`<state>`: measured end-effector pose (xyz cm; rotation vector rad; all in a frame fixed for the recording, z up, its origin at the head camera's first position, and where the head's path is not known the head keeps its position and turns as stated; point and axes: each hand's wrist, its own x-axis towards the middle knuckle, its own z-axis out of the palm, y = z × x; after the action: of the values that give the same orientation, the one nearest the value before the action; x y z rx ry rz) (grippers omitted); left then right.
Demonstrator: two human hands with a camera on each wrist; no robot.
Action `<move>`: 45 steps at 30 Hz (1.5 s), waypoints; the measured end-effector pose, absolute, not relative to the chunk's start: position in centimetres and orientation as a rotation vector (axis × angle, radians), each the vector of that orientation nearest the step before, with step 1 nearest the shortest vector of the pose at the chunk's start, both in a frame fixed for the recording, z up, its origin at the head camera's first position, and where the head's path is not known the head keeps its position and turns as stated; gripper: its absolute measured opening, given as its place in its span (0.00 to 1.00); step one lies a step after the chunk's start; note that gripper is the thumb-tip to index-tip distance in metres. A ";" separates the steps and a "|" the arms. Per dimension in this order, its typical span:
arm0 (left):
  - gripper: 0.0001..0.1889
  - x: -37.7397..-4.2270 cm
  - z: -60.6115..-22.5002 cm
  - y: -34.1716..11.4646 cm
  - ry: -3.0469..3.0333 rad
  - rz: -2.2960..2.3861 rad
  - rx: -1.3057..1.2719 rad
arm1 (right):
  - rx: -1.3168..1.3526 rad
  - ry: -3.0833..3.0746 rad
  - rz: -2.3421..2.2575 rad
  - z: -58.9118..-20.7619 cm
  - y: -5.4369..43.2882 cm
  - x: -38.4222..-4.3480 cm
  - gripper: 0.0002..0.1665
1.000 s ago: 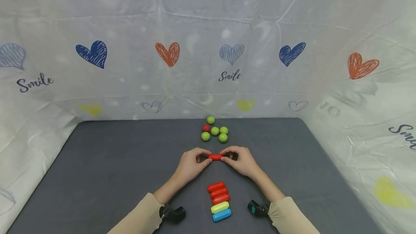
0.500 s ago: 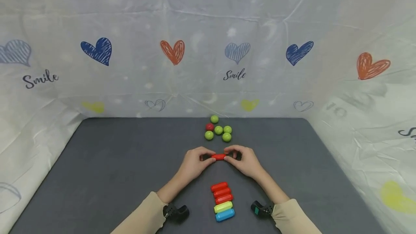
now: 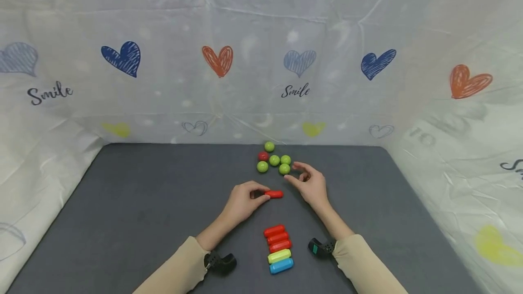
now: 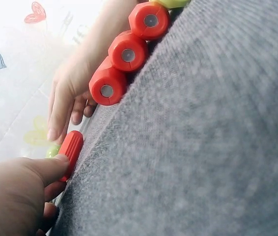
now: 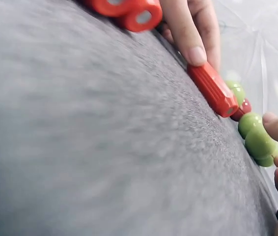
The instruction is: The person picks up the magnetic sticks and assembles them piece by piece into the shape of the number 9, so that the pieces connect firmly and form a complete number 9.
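My left hand (image 3: 242,200) pinches one end of a short red magnetic rod (image 3: 276,194) between thumb and fingers, down at the table surface. In the left wrist view the rod (image 4: 73,147) shows ridges along its side. My right hand (image 3: 313,188) holds nothing; thumb and fingers are spread beside the nearest green ball (image 3: 284,169), at the right of a ball cluster. Whether a fingertip touches that ball I cannot tell. A red ball (image 3: 263,156) lies among several green ones, such as the rear green ball (image 3: 269,146).
Closer to me, three red rods (image 3: 278,238), a yellow-green rod (image 3: 279,256) and a blue rod (image 3: 281,266) lie side by side. Round metal discs show in the red rods' ends (image 4: 127,55). Behind the dark grey table (image 3: 155,203) hangs a white printed sheet (image 3: 249,94).
My right hand has let go of the red rod and moved forward to the green balls. The left hand still holds the rod in about the same place.
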<state>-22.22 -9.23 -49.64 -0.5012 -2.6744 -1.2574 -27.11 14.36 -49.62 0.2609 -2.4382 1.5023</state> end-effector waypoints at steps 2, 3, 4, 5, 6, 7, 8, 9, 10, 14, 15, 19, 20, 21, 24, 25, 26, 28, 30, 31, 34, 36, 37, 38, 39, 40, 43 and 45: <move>0.09 -22.3 -49.6 -9.2 -2.682 -1.259 -0.500 | 0.264 -2.462 1.468 -49.6 14.1 -27.6 0.31; 0.09 -22.2 -49.6 -9.2 -2.682 -1.261 -0.499 | 0.268 -2.474 1.449 -49.7 14.1 -27.9 0.31; 0.09 -22.2 -49.6 -9.2 -2.680 -1.264 -0.497 | 0.272 -2.489 1.427 -49.7 14.0 -28.2 0.31; 0.09 -22.2 -49.5 -9.2 -2.677 -1.268 -0.495 | 0.279 -2.500 1.411 -49.8 14.0 -28.4 0.30; 0.09 -22.2 -49.5 -9.2 -2.675 -1.269 -0.492 | 0.285 -2.509 1.399 -49.9 13.9 -28.7 0.30; 0.09 -22.2 -49.5 -9.2 -2.674 -1.274 -0.490 | 0.293 -2.512 1.399 -49.9 13.9 -28.9 0.30; 0.09 -22.2 -49.5 -9.2 -2.673 -1.275 -0.489 | 0.299 -2.520 1.392 -49.9 13.9 -29.1 0.29; 0.09 -22.2 -49.6 -9.2 -2.670 -1.277 -0.491 | 0.302 -2.531 1.384 -49.9 13.8 -29.3 0.29; 0.09 -22.2 -49.6 -9.2 -2.669 -1.278 -0.493 | 0.307 -2.540 1.374 -49.9 13.8 -29.4 0.29; 0.09 -22.2 -49.5 -9.3 -2.675 -1.279 -0.500 | 0.315 -2.569 1.329 -49.8 13.5 -29.8 0.27; 0.09 -22.2 -49.5 -9.3 -2.674 -1.279 -0.501 | 0.318 -2.571 1.319 -49.9 13.4 -29.9 0.27; 0.09 -22.1 -49.3 -9.3 -2.667 -1.287 -0.502 | 0.330 -2.583 1.296 -49.8 13.4 -29.9 0.26; 0.09 -22.1 -49.3 -9.3 -2.666 -1.286 -0.500 | 0.332 -2.588 1.294 -49.8 13.4 -29.8 0.26; 0.09 -22.1 -49.3 -9.3 -2.665 -1.285 -0.498 | 0.334 -2.592 1.293 -49.8 13.4 -29.7 0.26; 0.09 -22.1 -49.4 -9.3 -2.667 -1.277 -0.494 | 0.330 -2.598 1.289 -49.9 13.3 -29.5 0.25; 0.09 -22.1 -49.4 -9.3 -2.668 -1.276 -0.493 | 0.328 -2.597 1.289 -49.9 13.3 -29.5 0.25; 0.09 -22.1 -49.4 -9.3 -2.666 -1.274 -0.496 | 0.327 -2.594 1.289 -49.9 13.4 -29.5 0.25; 0.09 -22.1 -49.4 -9.3 -2.662 -1.270 -0.501 | 0.327 -2.592 1.285 -49.8 13.4 -29.4 0.24; 0.09 -22.1 -49.4 -9.3 -2.655 -1.270 -0.500 | 0.341 -2.595 1.286 -49.8 13.4 -29.3 0.24; 0.09 -22.1 -49.4 -9.3 -2.651 -1.267 -0.499 | 0.351 -2.601 1.287 -49.7 13.5 -29.1 0.24; 0.08 -22.0 -49.5 -9.2 -2.647 -1.267 -0.490 | 0.411 -2.619 1.306 -49.6 13.8 -28.2 0.25; 0.08 -21.9 -49.5 -9.2 -2.647 -1.267 -0.487 | 0.470 -2.630 1.322 -49.6 14.1 -27.5 0.24; 0.08 -21.9 -49.5 -9.2 -2.647 -1.268 -0.487 | 0.499 -2.632 1.334 -49.6 14.3 -27.1 0.24; 0.08 -21.9 -49.5 -9.2 -2.647 -1.272 -0.488 | 0.530 -2.632 1.343 -49.6 14.6 -26.7 0.24; 0.08 -21.9 -49.5 -9.2 -2.647 -1.272 -0.489 | 0.557 -2.632 1.350 -49.6 14.8 -26.4 0.24; 0.08 -21.9 -49.4 -9.2 -2.646 -1.274 -0.489 | 0.584 -2.631 1.354 -49.7 15.0 -26.2 0.23; 0.08 -21.9 -49.4 -9.2 -2.647 -1.269 -0.484 | 0.647 -2.623 1.347 -49.8 15.5 -25.5 0.23; 0.08 -22.0 -49.5 -9.1 -2.651 -1.262 -0.482 | 0.691 -2.609 1.330 -50.0 15.9 -25.2 0.23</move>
<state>-21.99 -9.14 -49.46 -0.4815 -2.6506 -1.2623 -25.18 15.86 -49.99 0.6908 -2.6095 1.3296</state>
